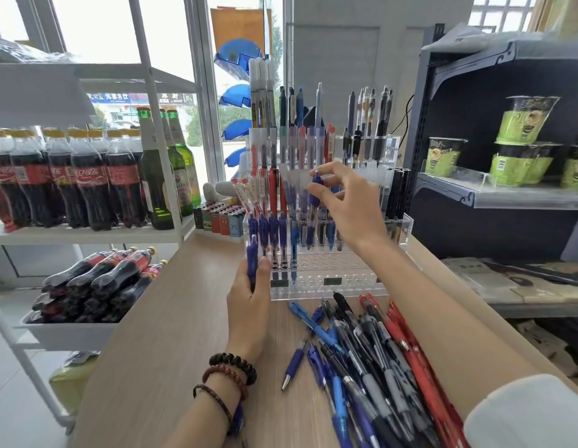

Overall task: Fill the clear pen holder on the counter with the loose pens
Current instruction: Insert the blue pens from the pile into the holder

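Left hand [248,297], beads at the wrist, stands near and left, gripping an upright pen [252,258]. Right hand [344,202] is raised farther off, thumb and forefinger pinching a second pen [316,189], other fingers [337,182] loose.

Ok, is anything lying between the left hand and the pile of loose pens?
No. In the head view only a narrow strip of bare wooden counter separates the left hand, which grips a blue pen, from the loose pens.

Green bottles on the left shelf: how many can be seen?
3 green bottles, all standing on the shelf, right of the cola bottles: one in front, two close behind it. Others may be hidden behind them.
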